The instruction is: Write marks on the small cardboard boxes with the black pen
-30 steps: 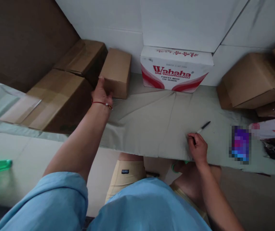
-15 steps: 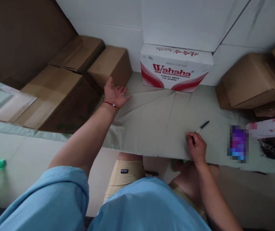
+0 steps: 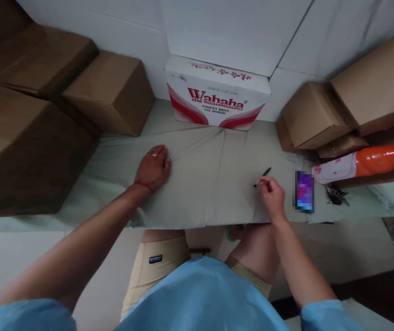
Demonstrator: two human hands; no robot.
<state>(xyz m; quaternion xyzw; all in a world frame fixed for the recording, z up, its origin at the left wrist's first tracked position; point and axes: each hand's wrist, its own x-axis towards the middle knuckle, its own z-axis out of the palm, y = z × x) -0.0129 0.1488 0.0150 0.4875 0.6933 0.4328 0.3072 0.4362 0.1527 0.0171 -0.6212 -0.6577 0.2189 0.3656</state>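
Note:
My left hand (image 3: 153, 167) lies palm down on the pale green cloth (image 3: 203, 184) that covers the table, fingers loosely curled and holding nothing. It rests just in front of a small brown cardboard box (image 3: 112, 92). My right hand (image 3: 271, 195) is pinched on a black marker pen (image 3: 263, 177), whose tip points up and away over the cloth. A phone with a bright purple screen (image 3: 304, 191) lies on the cloth just right of that hand.
A white and red Wahaha carton (image 3: 217, 94) stands against the white wall at the back. Large brown boxes (image 3: 20, 133) crowd the left, more boxes (image 3: 334, 110) the right. An orange and white pack (image 3: 365, 163) and dark keys (image 3: 336, 194) lie at right.
My left hand let go of the small box, came back toward me and settled flat on the cloth. The view shifted left and nearer. My right hand lifted the pen a little.

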